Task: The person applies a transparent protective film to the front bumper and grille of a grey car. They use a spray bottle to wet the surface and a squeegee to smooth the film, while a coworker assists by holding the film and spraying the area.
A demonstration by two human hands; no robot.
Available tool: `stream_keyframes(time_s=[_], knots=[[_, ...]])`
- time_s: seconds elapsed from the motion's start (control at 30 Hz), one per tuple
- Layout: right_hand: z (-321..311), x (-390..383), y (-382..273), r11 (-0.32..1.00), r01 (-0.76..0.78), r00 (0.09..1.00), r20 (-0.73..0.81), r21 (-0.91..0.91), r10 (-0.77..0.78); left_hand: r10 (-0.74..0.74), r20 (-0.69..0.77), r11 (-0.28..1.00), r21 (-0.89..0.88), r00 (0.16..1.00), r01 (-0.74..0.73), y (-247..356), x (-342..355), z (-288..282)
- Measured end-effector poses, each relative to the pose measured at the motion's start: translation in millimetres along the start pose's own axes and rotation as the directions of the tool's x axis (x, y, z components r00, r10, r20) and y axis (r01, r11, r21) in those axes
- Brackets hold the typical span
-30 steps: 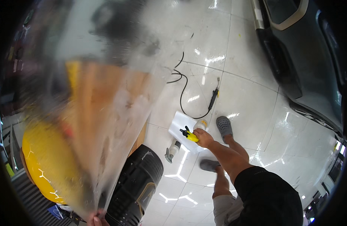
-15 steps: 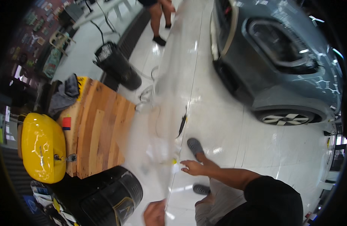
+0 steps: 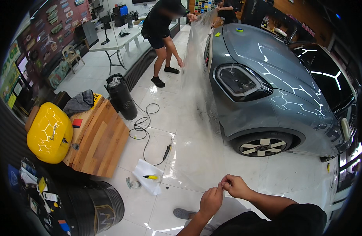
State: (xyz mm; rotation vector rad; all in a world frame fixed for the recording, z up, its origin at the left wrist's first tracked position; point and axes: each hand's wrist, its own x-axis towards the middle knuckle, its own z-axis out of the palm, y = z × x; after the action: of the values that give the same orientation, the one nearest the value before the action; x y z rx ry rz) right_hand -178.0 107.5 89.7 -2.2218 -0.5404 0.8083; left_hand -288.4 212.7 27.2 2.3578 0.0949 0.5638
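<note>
A long sheet of clear plastic film [image 3: 197, 92] stretches from my hands toward a person in black [image 3: 162, 29] at the far side. That person grips its far end with both hands. My left hand [image 3: 211, 201] and my right hand [image 3: 236, 186] meet at the near edge of the film, low in the middle. Fingers and thumbs of both are pinched together there, touching each other. The film is so transparent near my fingers that its edge is hard to make out. Just right of it stands a grey car [image 3: 259, 78], front end toward the film.
On the left are a wooden crate [image 3: 100, 137], a yellow fuel-tank-shaped piece [image 3: 49, 133] and a black drum [image 3: 96, 204]. A black canister [image 3: 121, 97] has a hose [image 3: 143, 126] and wand on the floor. Spray bottles [image 3: 133, 183] lie near a white sheet [image 3: 143, 171].
My right hand, open before, has come together with my left hand at the film edge. My view has swung up, and the film now hangs farther off, beside the car's front.
</note>
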Motion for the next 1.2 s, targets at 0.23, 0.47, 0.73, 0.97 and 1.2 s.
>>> stream_keyframes(time_s=[0.23, 0.47, 0.73, 0.97, 1.2], knots=[[-79, -31, 45, 0.992, 0.102, 0.993, -0.067, 0.073, -0.098, -0.338, 0.116, 0.757, -0.557, 0.934, 0.343, 21, -20, 60], [-86, -36, 86, 0.911, 0.232, 0.971, -0.031, 0.34, -0.236, -0.863, 0.066, 0.374, -0.583, 0.5, 0.722, -105, -69, 241], [-55, -20, 91, 0.81, 0.424, 0.871, 0.061, 0.405, -0.487, -0.912, 0.261, 0.126, -0.556, 0.316, 0.821, -239, -67, 435], [-23, 10, 84, 0.759, 0.53, 0.781, 0.13, 0.377, -0.611, -0.755, 0.541, -0.145, -0.688, 0.37, 0.711, -280, -56, 503], [-5, 8, 77, 0.749, 0.5, 0.828, 0.014, 0.434, -0.561, -0.433, 0.793, -0.568, -0.61, 0.429, 0.553, -294, -80, 512]])
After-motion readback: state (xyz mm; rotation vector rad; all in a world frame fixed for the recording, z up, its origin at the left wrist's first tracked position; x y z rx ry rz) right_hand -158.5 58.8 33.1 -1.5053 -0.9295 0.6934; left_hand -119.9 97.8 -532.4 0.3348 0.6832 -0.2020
